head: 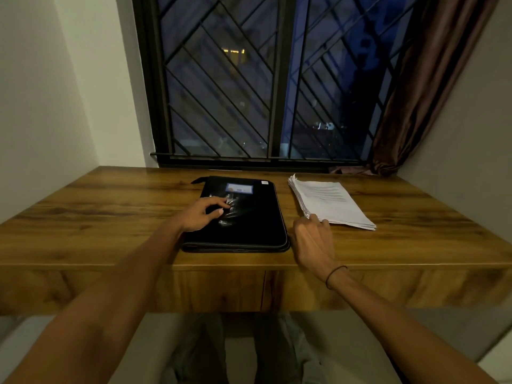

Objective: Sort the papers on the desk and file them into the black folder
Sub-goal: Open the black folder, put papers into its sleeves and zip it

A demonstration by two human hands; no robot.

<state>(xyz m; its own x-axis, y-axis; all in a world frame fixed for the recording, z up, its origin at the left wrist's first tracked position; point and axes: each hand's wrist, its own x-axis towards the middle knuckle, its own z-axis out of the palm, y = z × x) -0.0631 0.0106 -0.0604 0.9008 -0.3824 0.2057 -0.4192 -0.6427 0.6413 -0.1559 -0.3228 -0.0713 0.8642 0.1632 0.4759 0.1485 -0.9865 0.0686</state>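
A closed black folder with a small label near its far edge lies flat in the middle of the wooden desk. My left hand rests on the folder's left half, fingers loosely spread over its shiny cover. To the right of the folder lies a stack of white printed papers, slightly fanned at its edges. My right hand sits on the desk between folder and stack, its fingertips touching the stack's near left corner. Neither hand grips anything.
A barred dark window stands behind the desk, with a brown curtain bunched at the right. White walls close in on both sides. The desk's front edge runs just below the folder; my legs show beneath.
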